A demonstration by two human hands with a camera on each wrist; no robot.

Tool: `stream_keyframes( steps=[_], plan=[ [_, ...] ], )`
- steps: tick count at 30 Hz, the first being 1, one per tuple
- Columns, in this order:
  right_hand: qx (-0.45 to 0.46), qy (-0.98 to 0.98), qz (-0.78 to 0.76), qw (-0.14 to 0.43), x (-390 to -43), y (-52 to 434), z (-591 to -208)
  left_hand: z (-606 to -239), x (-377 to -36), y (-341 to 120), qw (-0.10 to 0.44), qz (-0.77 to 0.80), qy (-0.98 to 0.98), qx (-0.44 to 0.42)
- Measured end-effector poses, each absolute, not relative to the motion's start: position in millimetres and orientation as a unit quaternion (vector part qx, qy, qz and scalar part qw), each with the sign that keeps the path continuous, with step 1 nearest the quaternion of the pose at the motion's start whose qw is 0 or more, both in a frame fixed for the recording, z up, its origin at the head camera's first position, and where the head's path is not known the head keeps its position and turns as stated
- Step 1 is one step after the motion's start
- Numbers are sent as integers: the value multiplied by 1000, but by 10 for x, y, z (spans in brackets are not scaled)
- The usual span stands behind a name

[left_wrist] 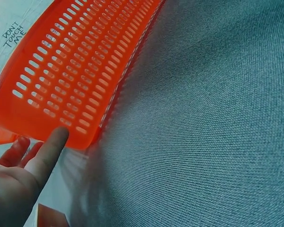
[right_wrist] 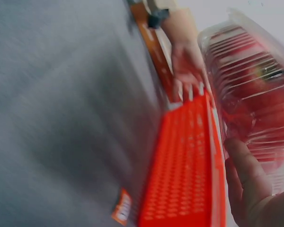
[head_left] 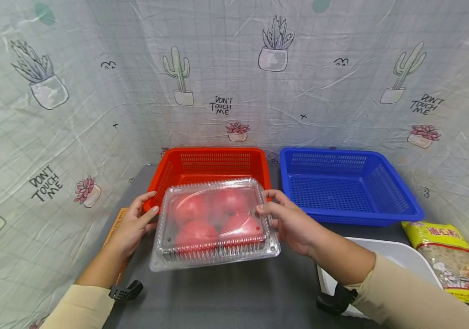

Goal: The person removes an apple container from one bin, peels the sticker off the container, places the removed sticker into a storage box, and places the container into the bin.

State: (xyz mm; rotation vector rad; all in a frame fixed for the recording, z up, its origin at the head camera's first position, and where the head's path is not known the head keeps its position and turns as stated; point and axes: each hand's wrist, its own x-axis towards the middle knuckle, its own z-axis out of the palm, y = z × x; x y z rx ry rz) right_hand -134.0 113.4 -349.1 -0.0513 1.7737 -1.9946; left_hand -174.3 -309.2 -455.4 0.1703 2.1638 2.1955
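Observation:
A clear plastic clamshell box (head_left: 164,262) with several red tomatoes (head_left: 196,235) inside is held up tilted over the front of the red basket (head_left: 219,153). My right hand (head_left: 293,224) grips its right side, thumb on the lid and fingers beneath. In the right wrist view, the box (right_wrist: 236,61) shows its ribbed side, with the fingers (right_wrist: 246,165) against it. My left hand (head_left: 133,228) holds the basket's front left corner, thumb at the rim. The left wrist view shows a straight finger (left_wrist: 52,146) along the perforated basket wall (left_wrist: 71,61).
A blue basket (head_left: 351,218) stands right of the red one. At the front right is a white tray (head_left: 398,256), partly behind my right arm, beside a yellow bag of pasta (head_left: 452,260). An orange box (head_left: 115,224) lies by my left forearm. Patterned sheeting (head_left: 234,68) encloses the grey table.

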Motion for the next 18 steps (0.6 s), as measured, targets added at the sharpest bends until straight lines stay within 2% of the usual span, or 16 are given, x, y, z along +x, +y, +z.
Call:
stream_keyframes(
  steps=[10,18],
  plan=[
    [-2,633,-737,236,-1979,1016,-3270,-4558,-1735,-3096,37,719,692,55],
    [20,643,-725,247,-2467,915,-3267,-4499,-1724,-3082,39,707,706,36]
  ],
)
